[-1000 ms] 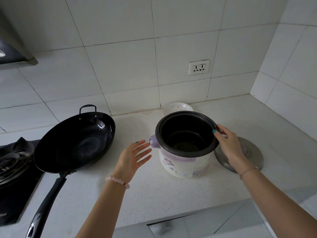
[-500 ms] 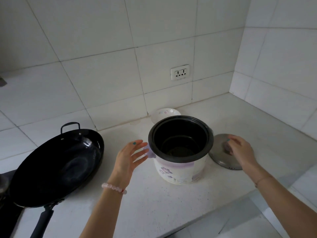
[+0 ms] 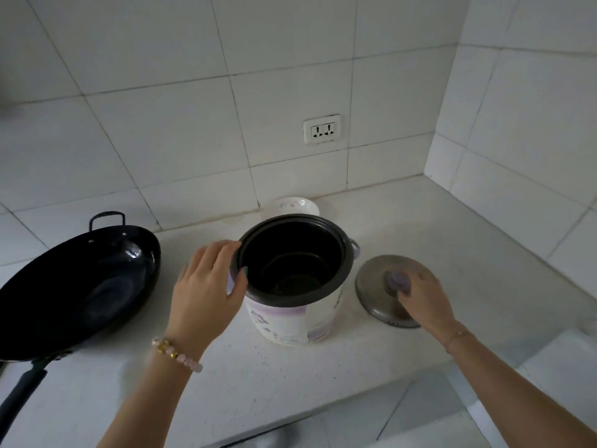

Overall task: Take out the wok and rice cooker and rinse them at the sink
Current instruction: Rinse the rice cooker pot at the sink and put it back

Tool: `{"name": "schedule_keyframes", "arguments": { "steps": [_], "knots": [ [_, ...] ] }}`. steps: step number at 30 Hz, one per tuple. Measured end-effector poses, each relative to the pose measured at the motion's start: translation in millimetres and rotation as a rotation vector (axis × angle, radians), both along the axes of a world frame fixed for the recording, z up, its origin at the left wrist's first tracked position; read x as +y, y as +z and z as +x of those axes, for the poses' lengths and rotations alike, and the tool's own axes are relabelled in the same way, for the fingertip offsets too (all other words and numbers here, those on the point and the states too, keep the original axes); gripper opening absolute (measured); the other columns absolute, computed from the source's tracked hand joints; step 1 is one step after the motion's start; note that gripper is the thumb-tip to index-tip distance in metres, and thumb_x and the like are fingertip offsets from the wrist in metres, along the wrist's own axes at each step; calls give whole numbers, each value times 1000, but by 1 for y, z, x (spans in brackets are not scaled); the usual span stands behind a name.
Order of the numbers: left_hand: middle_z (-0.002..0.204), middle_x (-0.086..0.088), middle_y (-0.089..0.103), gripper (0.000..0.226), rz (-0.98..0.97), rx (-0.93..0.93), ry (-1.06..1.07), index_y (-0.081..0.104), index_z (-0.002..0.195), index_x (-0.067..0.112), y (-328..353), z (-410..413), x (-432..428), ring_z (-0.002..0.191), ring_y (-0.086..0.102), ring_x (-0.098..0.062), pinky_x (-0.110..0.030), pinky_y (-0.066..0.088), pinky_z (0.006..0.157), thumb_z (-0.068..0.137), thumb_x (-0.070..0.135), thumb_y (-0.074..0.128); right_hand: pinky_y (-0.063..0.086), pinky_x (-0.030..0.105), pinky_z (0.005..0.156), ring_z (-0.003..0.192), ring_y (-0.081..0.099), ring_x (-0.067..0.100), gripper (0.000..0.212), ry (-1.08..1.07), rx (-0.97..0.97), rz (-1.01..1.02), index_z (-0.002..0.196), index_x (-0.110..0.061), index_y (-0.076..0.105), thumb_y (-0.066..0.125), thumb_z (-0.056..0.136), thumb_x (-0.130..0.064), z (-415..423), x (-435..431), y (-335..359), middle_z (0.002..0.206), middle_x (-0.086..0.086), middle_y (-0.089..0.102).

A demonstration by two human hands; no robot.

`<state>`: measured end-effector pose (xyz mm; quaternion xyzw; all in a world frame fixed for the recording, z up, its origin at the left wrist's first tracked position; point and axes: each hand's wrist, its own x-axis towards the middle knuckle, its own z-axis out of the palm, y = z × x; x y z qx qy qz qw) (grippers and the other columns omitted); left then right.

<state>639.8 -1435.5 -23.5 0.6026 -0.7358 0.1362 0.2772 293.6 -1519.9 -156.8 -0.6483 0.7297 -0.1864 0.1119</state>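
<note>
**Hands at rice cooker and lid**

Wok (image 3: 80, 286) sits at left edge of bench (image 3: 290, 383), handle toward front edge. Left hand (image 3: 206, 286) curled on left rim of rice cooker (image 3: 290, 305), thumb tip over the rim, fingers on outside. Cooker stands mid-bench, uncovered, dark inner pot showing. Bowl (image 3: 292, 205) behind it by wall. Right hand (image 3: 423, 299) rests on lid (image 3: 378, 286), fingers at knob; grip can't be told. Lid lies flat just right of cooker.

A white rice cooker (image 3: 290, 321) with purple flowers is standing upright and lidless on the counter, showing its dark inner pot (image 3: 292, 258). A black wok (image 3: 74, 292) is lying tilted well to its left.
</note>
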Motion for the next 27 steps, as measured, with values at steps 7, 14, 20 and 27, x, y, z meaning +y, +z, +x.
{"name": "schedule_keyframes", "arguments": {
  "steps": [7,14,20,27],
  "knots": [
    [116,-9,65,39,145,-77,221,61,119,7,-33,-43,18,105,63,-32,-45,50,89,86,28,54,37,34,99,121,48,31,51,194,200,86,135,-11,47,57,89,-31,-22,-23,-8,133,13,52],
    [134,-7,55,54,302,-167,319,51,134,15,-66,-55,44,121,55,-26,-41,33,104,89,42,37,46,36,83,103,59,36,41,286,216,15,119,-7,62,66,84,-28,-29,-43,-16,114,18,64],
    [139,-9,51,54,273,-147,299,42,139,14,-73,-57,47,125,52,-26,-43,33,105,89,34,49,49,38,67,82,62,37,23,304,178,-43,101,-5,69,68,82,-17,-31,-53,-20,95,20,66],
    [136,-10,53,67,230,-152,278,45,137,12,-78,-52,41,122,55,-28,-43,33,102,78,29,72,47,44,66,74,58,46,16,191,153,-257,89,8,68,71,76,0,-41,-69,37,83,33,59]
  ]
}}
